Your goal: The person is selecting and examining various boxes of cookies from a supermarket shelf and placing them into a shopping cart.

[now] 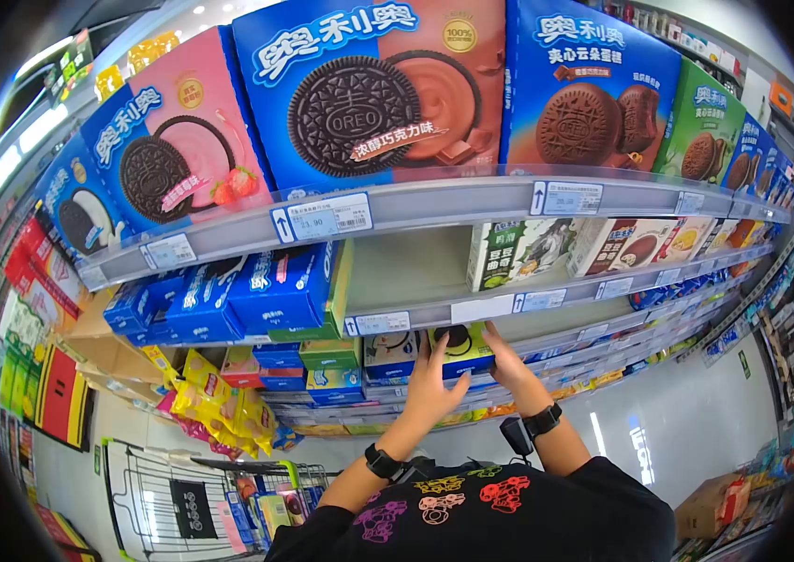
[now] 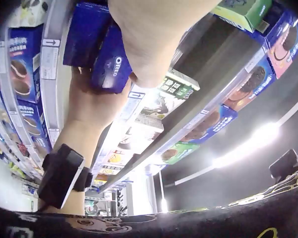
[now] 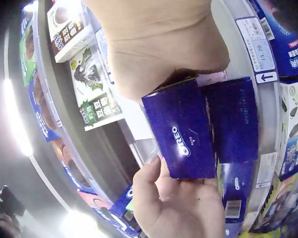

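Observation:
In the head view my left hand (image 1: 434,389) and right hand (image 1: 516,367) are on either side of a dark blue Oreo box (image 1: 472,363) at a lower shelf. The right wrist view has the box (image 3: 186,134) between the hands: my left hand (image 3: 181,206) grips one end with its thumb along the side, and my right hand (image 3: 164,49) holds the opposite end. Another blue box (image 3: 234,121) lies right beside it. The left wrist view shows the box (image 2: 111,64) between my left hand (image 2: 151,37) and right hand (image 2: 95,101); some fingertips are hidden.
Large Oreo boxes (image 1: 355,103) line the shelf above, over a clear lip with price tags (image 1: 322,217). White cookie boxes (image 1: 523,251) stand below them. Yellow snack bags (image 1: 214,389) hang at left, and a shopping cart (image 1: 158,487) with goods stands at lower left.

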The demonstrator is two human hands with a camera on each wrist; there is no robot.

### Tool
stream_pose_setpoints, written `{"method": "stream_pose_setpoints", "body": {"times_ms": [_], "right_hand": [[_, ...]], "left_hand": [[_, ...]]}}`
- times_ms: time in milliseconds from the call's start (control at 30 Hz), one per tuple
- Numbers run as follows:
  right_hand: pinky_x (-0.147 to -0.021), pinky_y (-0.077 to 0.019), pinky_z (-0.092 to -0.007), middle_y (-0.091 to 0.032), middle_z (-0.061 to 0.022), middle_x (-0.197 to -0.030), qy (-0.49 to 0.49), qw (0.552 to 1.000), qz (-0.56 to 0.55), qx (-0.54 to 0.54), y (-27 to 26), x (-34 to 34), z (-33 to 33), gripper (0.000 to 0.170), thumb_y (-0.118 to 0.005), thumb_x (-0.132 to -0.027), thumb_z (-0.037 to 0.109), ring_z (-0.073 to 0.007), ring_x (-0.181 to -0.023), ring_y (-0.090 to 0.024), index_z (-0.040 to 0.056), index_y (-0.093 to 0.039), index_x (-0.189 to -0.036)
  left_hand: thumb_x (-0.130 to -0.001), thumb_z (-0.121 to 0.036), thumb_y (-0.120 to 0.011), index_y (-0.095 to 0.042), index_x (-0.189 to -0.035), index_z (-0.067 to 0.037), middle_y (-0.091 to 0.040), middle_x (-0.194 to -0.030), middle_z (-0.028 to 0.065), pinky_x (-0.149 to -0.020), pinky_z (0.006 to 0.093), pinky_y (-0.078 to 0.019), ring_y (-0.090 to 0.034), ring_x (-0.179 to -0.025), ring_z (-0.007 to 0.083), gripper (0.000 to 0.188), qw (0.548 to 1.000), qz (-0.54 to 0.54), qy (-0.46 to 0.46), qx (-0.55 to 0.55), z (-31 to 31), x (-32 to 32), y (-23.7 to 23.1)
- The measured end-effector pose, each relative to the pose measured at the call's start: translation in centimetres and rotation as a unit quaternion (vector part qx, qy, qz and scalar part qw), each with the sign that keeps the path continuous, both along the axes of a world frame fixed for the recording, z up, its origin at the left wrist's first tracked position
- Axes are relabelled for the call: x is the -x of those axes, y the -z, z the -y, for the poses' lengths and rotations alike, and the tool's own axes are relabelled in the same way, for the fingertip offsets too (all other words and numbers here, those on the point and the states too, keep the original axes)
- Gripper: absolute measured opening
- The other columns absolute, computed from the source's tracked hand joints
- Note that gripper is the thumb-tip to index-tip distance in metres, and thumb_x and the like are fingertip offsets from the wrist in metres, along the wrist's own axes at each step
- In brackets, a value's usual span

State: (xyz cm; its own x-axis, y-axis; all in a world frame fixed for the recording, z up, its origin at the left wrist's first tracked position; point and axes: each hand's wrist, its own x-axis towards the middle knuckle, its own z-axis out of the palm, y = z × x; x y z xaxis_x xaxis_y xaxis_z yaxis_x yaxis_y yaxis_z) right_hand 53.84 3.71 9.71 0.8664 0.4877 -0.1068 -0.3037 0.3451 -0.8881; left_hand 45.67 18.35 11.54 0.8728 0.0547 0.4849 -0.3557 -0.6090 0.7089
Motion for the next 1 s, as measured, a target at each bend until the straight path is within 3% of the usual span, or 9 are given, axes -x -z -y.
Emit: {"method": "stream_pose_setpoints", "body": {"times_ms": [233,300,500,600,700,733,833,867,1000], "right_hand": [[-0.101,-0.0243,-0.0297,-0.022,-0.0088,-0.139,-0.017,0.991,0.064,-0.114,-0.1,5.7,4.6,0.066,-0.041,-0.082,0.007,-0.0202,-0.125,-0.027,0.0093,-0.009,-0.139],[-0.101,-0.0257,-0.0311,-0.022,-0.0096,-0.139,-0.015,0.987,0.028,-0.158,-0.8,8.3,6.1,0.069,-0.043,-0.078,0.003,-0.0218,-0.126,-0.026,0.0099,-0.01,-0.139],[-0.098,-0.0313,-0.0317,-0.023,-0.0108,-0.138,-0.001,0.987,0.095,-0.129,0.3,14.9,9.2,0.08,-0.043,-0.067,-0.004,-0.0238,-0.125,-0.028,0.0112,-0.01,-0.138],[-0.097,-0.0344,-0.0345,-0.027,-0.0123,-0.135,-0.054,0.984,0.002,-0.172,-0.4,17.5,10.2,0.085,-0.043,-0.062,-0.007,-0.0252,-0.123,-0.032,0.0118,-0.011,-0.138],[-0.096,-0.0352,-0.0349,-0.029,-0.0137,-0.133,-0.091,0.984,0.012,-0.153,0.9,19.0,10.5,0.088,-0.046,-0.06,-0.008,-0.0263,-0.122,-0.033,0.012,-0.012,-0.138],[-0.096,-0.0353,-0.0348,-0.03,-0.014,-0.133,-0.099,0.985,0.026,-0.141,1.0,19.4,10.3,0.089,-0.046,-0.059,-0.008,-0.0267,-0.121,-0.034,0.012,-0.012,-0.138],[-0.096,-0.0338,-0.0347,-0.03,-0.0146,-0.132,-0.14,0.983,0.044,-0.108,1.0,21.3,9.8,0.092,-0.048,-0.056,-0.011,-0.0271,-0.121,-0.033,0.0109,-0.012,-0.138],[-0.099,-0.0314,-0.0364,-0.029,-0.0159,-0.132,-0.16,0.98,0.056,-0.108,0.9,22.1,9.2,0.094,-0.048,-0.054,-0.01,-0.0283,-0.122,-0.033,0.0096,-0.012,-0.138],[-0.101,-0.0276,-0.0349,-0.027,-0.0137,-0.134,-0.25,0.948,0.187,-0.061,-0.4,25.1,5.6,0.094,-0.058,-0.055,-0.002,-0.0262,-0.124,-0.029,0.0081,-0.013,-0.137]], "left_hand": [[-0.066,-0.015,-0.063,-0.044,-0.12,-0.007,-0.033,-0.126,0.0326,-0.089,0.041,-0.0392,-0.042,-0.111,0.0439,0.058,0.999,0.019,-0.026,0.003,5.2,6.1,-1.7],[-0.067,-0.013,-0.062,-0.046,-0.119,-0.008,-0.035,-0.126,0.0303,-0.09,0.0401,-0.0383,-0.042,-0.112,0.0419,0.055,0.998,0.031,-0.04,-0.026,6.9,8.4,-1.7],[-0.068,-0.016,-0.063,-0.036,-0.125,-0.005,-0.026,-0.132,0.0278,-0.095,0.0436,-0.0303,-0.035,-0.116,0.042,0.064,0.998,0.017,-0.066,-0.008,11.2,15.0,-0.1],[-0.07,-0.015,-0.061,-0.033,-0.126,-0.003,-0.027,-0.132,0.0264,-0.097,0.0424,-0.0293,-0.034,-0.118,0.0411,0.064,0.997,0.015,-0.074,-0.014,11.6,18.1,-0.4],[-0.071,-0.015,-0.06,-0.03,-0.128,-0.003,-0.028,-0.132,0.0255,-0.098,0.0415,-0.0277,-0.032,-0.12,0.0401,0.065,0.995,-0.012,-0.078,0.061,11.2,20.7,1.0],[-0.077,-0.012,-0.054,-0.027,-0.131,-0.002,-0.03,-0.133,0.0221,-0.1,0.0392,-0.0267,-0.031,-0.123,0.0348,0.062,0.991,-0.041,-0.093,0.084,10.9,21.5,2.0],[-0.081,-0.008,-0.049,-0.022,-0.133,-0.003,-0.029,-0.135,0.018,-0.099,0.0362,-0.0269,-0.031,-0.124,0.0283,0.059,0.921,-0.001,-0.077,0.381,10.4,23.2,4.9],[-0.083,-0.005,-0.046,-0.018,-0.135,-0.003,-0.028,-0.135,0.0147,-0.099,0.0339,-0.0264,-0.03,-0.123,0.024,0.059,0.92,0.003,-0.09,0.381,10.0,24.2,4.6],[-0.08,-0.008,-0.052,-0.008,-0.136,-0.001,-0.028,-0.134,0.0163,-0.101,0.0346,-0.0241,-0.03,-0.122,0.0256,0.071,0.9,0.047,-0.173,0.398,7.9,27.2,5.6]]}}
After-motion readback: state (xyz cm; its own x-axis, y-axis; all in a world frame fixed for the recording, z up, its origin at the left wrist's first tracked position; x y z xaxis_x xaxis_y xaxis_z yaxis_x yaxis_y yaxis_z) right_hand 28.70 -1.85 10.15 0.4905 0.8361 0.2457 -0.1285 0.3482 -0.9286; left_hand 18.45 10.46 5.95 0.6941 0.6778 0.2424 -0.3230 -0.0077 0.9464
